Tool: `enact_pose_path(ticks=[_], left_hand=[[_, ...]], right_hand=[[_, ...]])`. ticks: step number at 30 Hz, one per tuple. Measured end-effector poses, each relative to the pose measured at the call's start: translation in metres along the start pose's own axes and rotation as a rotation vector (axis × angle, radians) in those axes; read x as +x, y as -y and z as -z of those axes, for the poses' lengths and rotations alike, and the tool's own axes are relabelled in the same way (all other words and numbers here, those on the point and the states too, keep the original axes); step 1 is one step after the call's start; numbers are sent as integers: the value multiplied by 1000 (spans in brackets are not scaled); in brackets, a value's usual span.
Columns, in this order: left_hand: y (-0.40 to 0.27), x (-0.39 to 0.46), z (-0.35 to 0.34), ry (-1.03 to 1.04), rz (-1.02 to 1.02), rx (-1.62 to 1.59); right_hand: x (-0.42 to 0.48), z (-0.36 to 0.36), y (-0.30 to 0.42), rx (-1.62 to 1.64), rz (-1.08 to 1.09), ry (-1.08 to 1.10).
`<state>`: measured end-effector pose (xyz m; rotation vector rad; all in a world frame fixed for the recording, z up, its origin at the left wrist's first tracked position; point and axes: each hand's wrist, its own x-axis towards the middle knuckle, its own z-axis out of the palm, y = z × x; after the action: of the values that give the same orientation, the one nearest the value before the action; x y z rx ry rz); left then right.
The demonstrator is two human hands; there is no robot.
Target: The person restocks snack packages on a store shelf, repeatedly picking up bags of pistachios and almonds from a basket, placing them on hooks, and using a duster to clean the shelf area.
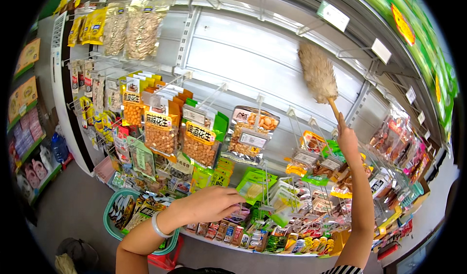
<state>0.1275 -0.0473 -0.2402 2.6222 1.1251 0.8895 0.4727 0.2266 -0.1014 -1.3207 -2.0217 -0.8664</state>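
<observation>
My right hand (347, 137) is raised at the right, closed around the wooden handle of a feather duster (318, 73). The duster's brown feathers point up in front of the white back panel (248, 55) of the shelving. Lower down, my left hand (213, 204), with a bangle at the wrist, reaches over the hanging snacks with its fingers slightly bent. Its fingertips are close to the green snack packets (256, 182); whether they touch anything, I cannot tell. Bags of coated peanuts (199, 142) and a pack of nuts (251, 135) hang from hooks above it.
Metal hooks with price tags (332, 15) jut out along the top. A teal basket (107, 219) of packets stands low at the left, by a red stool or stand (166, 261). Small packets line the bottom shelf (219, 242). Clear bags (392, 131) hang at the right.
</observation>
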Motion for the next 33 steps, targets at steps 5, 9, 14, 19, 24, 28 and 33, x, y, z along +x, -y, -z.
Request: enact_pose_path(ticks=[5, 9, 14, 19, 24, 28, 33], left_hand=[[0, -2, -1, -12, 16, -5], [4, -11, 0, -55, 15, -42], [12, -27, 8, -88, 88, -45], [16, -46, 15, -132, 141, -4], [19, -66, 20, -175, 183, 48], [17, -80, 28, -169, 269, 64], [17, -68, 29, -157, 207, 75]], right_hand=[[54, -22, 39, 43, 196, -46], [101, -21, 69, -90, 285, -69], [145, -21, 134, -134, 385, -88], [178, -23, 225, -76, 451, -70], [195, -51, 241, -35, 512, 28], [183, -63, 225, -113, 561, 125], [165, -39, 247, -167, 544, -70]])
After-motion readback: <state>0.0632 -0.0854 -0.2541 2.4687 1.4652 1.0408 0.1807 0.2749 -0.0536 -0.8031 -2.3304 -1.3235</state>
